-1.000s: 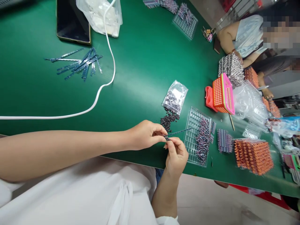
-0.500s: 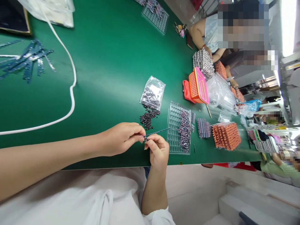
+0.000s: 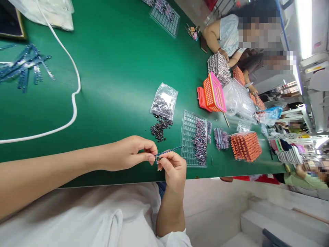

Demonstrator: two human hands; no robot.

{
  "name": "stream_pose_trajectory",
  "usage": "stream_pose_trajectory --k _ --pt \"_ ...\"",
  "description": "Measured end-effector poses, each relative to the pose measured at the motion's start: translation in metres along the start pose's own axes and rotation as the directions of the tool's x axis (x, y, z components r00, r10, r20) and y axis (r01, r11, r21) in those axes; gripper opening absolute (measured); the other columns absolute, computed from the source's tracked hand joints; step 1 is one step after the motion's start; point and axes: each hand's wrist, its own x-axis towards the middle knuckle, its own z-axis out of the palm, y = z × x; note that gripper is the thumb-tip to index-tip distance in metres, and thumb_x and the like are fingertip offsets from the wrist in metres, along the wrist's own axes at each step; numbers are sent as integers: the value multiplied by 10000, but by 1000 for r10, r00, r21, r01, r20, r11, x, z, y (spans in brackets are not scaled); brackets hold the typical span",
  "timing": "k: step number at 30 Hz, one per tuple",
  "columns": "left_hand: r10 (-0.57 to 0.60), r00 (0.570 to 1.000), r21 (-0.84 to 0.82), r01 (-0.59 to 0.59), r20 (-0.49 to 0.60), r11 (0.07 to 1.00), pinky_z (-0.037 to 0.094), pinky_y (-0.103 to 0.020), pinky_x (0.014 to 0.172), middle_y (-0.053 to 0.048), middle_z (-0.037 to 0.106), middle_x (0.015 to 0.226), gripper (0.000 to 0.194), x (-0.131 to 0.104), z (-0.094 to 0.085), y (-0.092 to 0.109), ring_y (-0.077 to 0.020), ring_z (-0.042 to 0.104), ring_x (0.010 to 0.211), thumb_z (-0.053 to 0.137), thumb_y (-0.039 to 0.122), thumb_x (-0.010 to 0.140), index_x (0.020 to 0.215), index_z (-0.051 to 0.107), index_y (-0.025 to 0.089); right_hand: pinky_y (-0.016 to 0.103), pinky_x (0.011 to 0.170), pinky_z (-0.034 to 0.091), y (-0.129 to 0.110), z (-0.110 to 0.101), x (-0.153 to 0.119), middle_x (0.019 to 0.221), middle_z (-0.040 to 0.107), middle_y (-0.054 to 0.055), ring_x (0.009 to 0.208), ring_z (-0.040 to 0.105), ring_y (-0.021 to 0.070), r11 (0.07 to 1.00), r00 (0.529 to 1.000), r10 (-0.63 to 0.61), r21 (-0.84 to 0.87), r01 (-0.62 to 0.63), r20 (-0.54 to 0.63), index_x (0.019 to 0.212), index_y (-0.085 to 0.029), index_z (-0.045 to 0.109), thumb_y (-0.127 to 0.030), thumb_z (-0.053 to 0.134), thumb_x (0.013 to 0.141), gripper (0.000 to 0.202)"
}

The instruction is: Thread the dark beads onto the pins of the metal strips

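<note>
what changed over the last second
The camera view has swung right, so the table's things sit further left and the phone is partly cut off. The fingertips of the left hand and right hand, with the blue strip, have eased slightly toward the table's near edge. The bead pile and clear tray stayed put; no visible release.

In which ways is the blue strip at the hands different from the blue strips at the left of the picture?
The held strip is single; the loose strips lie crossed in a pile. The held strip is pinched by the left hand; the loose strips rest on the table. Both are narrow and bluish.
</note>
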Motion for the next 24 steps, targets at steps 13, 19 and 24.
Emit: stream_pose_trajectory --k 13,19,24 --pt "-176 938 -87 157 -298 984 437 -263 666 -14 740 832 258 9 2 -3 -173 641 756 551 415 886 833 665 190 300 675 534 -25 -128 20 819 722 55 700 665 177 569 665 -587 -819 -64 -461 954 -182 721 -451 642 835 305" --pt "-199 890 -248 101 -411 963 495 -286 724 -30 740 832 246 10 -3 -9 -178 663 785 615 415 848 843 664 174 369 668 517 -29 -183 51 807 746 143 670 672 229 286 689 -675 -954 -88 -265 810 -216 764 -466 685 810 262" --pt "-217 875 -343 62 -433 937 528 -311 801 -40 760 853 213 13 -3 -11 -187 693 838 662 378 813 834 686 168 396 725 502 -27 -147 42 875 729 151 737 653 243 158 641 -749 -985 -71 -166 941 -214 768 -409 630 880 247"
